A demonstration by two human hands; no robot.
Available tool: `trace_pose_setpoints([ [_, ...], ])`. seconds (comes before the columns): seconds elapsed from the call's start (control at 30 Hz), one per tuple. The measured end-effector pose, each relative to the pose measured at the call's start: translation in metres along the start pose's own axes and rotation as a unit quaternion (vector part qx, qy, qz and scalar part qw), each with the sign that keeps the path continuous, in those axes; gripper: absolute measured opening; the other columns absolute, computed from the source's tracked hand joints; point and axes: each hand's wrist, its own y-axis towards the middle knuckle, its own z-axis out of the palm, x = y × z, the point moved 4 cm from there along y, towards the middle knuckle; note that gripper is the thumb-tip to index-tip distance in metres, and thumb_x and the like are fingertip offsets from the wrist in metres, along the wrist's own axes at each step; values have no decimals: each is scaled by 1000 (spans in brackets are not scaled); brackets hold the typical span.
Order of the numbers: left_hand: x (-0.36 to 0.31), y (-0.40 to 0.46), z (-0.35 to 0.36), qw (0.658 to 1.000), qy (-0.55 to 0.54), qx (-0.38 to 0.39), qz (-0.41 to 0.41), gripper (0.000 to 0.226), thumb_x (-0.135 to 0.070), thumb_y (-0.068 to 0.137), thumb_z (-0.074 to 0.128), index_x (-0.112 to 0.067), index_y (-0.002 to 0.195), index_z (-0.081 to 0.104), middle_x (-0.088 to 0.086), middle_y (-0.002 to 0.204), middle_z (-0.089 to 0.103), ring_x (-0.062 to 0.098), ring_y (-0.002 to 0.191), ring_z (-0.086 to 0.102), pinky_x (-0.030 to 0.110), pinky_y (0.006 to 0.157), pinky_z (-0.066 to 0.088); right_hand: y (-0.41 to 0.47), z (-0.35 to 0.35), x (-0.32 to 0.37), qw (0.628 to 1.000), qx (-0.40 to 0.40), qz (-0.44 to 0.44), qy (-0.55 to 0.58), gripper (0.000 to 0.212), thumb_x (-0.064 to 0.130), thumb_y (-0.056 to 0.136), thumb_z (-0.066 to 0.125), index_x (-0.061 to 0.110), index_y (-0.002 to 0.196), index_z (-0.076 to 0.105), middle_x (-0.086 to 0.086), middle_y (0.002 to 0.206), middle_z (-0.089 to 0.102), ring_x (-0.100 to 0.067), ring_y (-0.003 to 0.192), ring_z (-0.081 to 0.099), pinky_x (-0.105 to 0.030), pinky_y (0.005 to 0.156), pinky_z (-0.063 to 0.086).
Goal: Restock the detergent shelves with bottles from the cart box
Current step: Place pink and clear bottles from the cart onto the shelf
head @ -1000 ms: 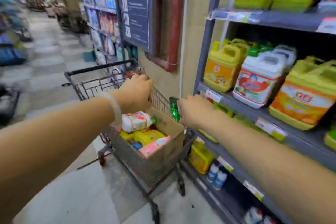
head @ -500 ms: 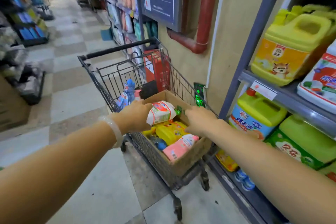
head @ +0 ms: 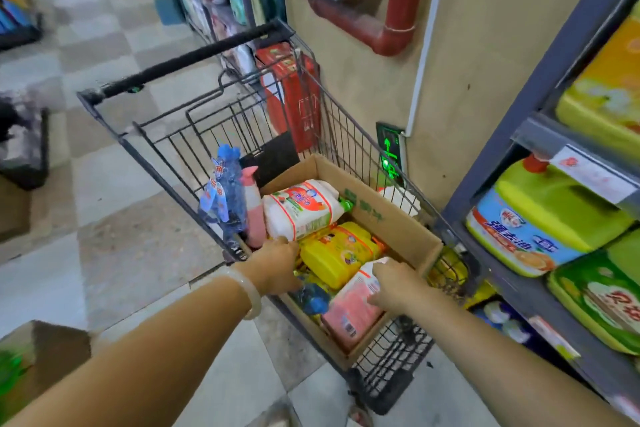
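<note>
A cardboard box (head: 391, 222) sits in the wire cart (head: 194, 59) beside the detergent shelves (head: 530, 291). In the box lie a white bottle with a red label (head: 301, 208), a yellow bottle (head: 339, 253) and a pink bottle (head: 349, 312). My left hand (head: 277, 267) reaches over the box's near left edge, between the white and yellow bottles; its fingertips are hidden. My right hand (head: 398, 284) curls over the top end of the pink bottle. Green and yellow jugs (head: 561, 211) fill the shelves on the right.
A blue wrapped item (head: 225, 191) and a slim pink bottle (head: 252, 204) stand in the cart left of the box. A red carton (head: 294, 97) stands beyond the cart by the wall. Another cardboard box (head: 45, 350) sits on the floor at lower left.
The view has tilted down and closed in on the cart. My left hand moved from the white bottle to the box's near edge. My right hand dropped onto the pink bottle.
</note>
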Motion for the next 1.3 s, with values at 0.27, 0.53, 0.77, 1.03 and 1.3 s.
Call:
trace_pose_setpoints([
  [0.27,-3,85,33,992,8,103,75,57,-42,86,60,-8,129,45,15,131,48,32,120,47,39,99,41,51,53,5,962,34,139,233,76,35,90,60,4,146,19,-19,145,36,-33,129,44,-34,100,42],
  [0.53,-25,147,80,959,-81,235,136,63,-44,86,61,-11,137,43,9,140,46,29,129,43,36,105,36,84,99,8,796,9,378,473,60,22,96,48,-5,144,23,-16,147,36,-30,133,40,-28,104,34],
  [0.77,-66,158,138,893,-250,362,96,52,-29,73,77,-12,120,61,5,119,65,16,103,60,29,91,48,92,119,-12,670,-39,453,587,42,10,83,66,-4,121,55,-20,117,61,-32,99,63,-30,70,46],
  [1.03,-58,168,145,850,-431,302,29,72,-24,44,89,-12,110,66,9,110,70,22,99,67,40,92,53,91,105,-9,662,-95,320,671,33,4,94,52,8,126,58,-4,109,62,-11,85,57,-6,60,45],
  [1.3,-34,167,65,759,-629,168,-27,55,-16,63,87,-14,111,61,1,96,72,16,82,70,29,66,57,97,36,-6,586,-123,179,780,54,-26,77,46,7,119,56,-6,106,67,-15,89,63,-24,73,51],
])
